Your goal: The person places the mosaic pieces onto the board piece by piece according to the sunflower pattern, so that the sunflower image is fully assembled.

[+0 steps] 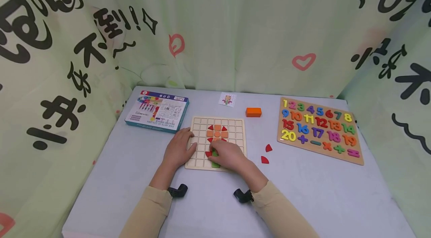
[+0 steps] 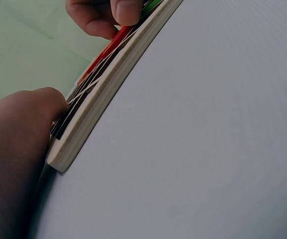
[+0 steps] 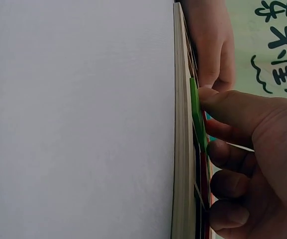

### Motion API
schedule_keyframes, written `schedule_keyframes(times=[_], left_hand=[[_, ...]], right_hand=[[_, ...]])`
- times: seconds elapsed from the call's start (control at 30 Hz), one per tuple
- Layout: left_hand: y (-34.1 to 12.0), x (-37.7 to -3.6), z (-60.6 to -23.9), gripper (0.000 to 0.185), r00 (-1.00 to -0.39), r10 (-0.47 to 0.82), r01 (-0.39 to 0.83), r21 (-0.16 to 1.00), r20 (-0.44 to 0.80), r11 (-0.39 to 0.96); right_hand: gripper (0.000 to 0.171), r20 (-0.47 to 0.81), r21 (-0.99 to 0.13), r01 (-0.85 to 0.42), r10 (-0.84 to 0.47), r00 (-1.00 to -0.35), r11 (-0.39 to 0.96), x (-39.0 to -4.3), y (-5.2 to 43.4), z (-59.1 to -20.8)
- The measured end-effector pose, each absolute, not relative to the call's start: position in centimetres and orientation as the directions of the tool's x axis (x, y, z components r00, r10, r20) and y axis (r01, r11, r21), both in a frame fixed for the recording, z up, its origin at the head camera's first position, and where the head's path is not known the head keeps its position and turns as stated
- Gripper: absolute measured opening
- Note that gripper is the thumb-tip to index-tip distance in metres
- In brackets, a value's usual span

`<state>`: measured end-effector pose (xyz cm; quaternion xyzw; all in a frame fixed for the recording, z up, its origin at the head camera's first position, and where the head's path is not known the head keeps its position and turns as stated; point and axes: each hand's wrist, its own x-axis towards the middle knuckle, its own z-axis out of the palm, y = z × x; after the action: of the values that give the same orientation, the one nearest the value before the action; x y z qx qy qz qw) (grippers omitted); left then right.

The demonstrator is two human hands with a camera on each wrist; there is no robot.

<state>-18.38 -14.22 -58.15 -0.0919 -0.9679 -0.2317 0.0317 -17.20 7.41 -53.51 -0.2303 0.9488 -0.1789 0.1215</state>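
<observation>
The right hand (image 1: 226, 157) lay on the near part of the wooden grid board (image 1: 237, 125), its fingers curled and its thumb (image 3: 233, 107) and fingertips pinching a green piece (image 1: 215, 158) that sat in the board's near rows. In the right wrist view the green piece (image 3: 198, 119) stood against the board's upper face, tilted slightly off it. The left hand (image 1: 177, 150) rested with relaxed, nearly straight fingers on the left edge of the board, holding nothing; in the left wrist view the left hand (image 2: 19, 144) pressed against the near corner of the board (image 2: 108, 94). Red and orange pieces (image 1: 217, 133) filled cells at the middle of the board, just beyond the right hand. The board lay flat at the middle of the table (image 1: 320, 189), nearer the front edge than the back. Two loose red pieces (image 1: 266, 154) lay on the table just right of the board, apart from it. An orange block (image 1: 253, 112) sat beyond the board's far right corner, and a small pattern card (image 1: 227, 99) lay near the back edge. A printed box (image 1: 157, 110) occupied the far left area of the table. A number puzzle board (image 1: 320, 130) with coloured numerals lay toward the right edge, well apart from both hands.
</observation>
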Motion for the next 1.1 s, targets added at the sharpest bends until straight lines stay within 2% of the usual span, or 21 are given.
schedule_keyframes(times=[0.43, 0.63, 0.93, 1.1], left_hand=[[-14.2, -18.4, -58.1, 0.043, -0.981, 0.166, 0.194, 0.438, 0.102, 0.878], [-14.2, -18.4, -58.0, 0.043, -0.981, 0.166, 0.195, 0.437, 0.103, 0.878], [-14.2, -18.3, -58.2, 0.043, -0.981, 0.163, 0.195, 0.435, 0.11, 0.879], [-14.1, -18.3, -58.2, 0.044, -0.982, 0.158, 0.187, 0.433, 0.102, 0.882]], right_hand=[[0.025, -0.139, -0.387, -0.4, -0.482, -0.865, 0.831, -17.3, 7.5, -53.8], [0.022, -0.122, -0.423, -0.392, -0.48, -0.868, 0.817, -17.1, 7.9, -53.3], [0.015, -0.113, -0.468, -0.348, -0.445, -0.888, 0.812, -17.1, 10.6, -52.4], [0.02, -0.125, -0.468, -0.298, -0.396, -0.91, 0.832, -17.3, 12.9, -51.8]])
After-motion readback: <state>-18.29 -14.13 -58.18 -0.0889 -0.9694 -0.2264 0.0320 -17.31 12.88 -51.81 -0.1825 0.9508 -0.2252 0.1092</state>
